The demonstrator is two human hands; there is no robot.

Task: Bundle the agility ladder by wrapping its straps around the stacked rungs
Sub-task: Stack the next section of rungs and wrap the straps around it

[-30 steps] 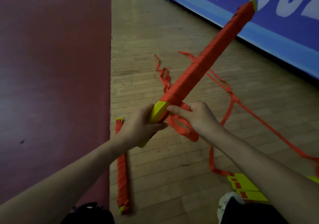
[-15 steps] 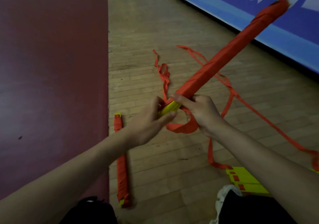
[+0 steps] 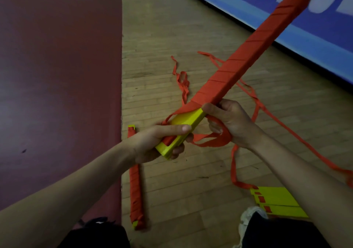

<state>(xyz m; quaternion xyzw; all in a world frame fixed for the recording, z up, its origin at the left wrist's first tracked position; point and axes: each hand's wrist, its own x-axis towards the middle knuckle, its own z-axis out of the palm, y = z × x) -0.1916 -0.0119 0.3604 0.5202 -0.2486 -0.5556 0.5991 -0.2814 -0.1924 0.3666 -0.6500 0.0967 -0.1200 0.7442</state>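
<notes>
Wood floor (image 3: 172,28) | left hand (image 3: 158,142) slid down rungs (image 3: 188,118) | right hand (image 3: 231,121) perhaps pinching strap (image 3: 212,142)

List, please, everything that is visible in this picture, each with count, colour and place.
held rung bundle: one, yellow, mostly wrapped in orange, slanting up to the right
loose straps: several strands, orange, from the held bundle over the floor
wrapped bundle: one, orange with yellow ends, on the wood floor beside the red area
flat rungs: at least two, yellow, floor at lower right
wood floor: one, light brown, centre
red floor area: one, dark red, left
banner: one, blue with white letters, upper right
shoe: one, pale, bottom right
left hand: grips the held bundle's yellow end
right hand: holds the straps at the wrapping's edge
</notes>
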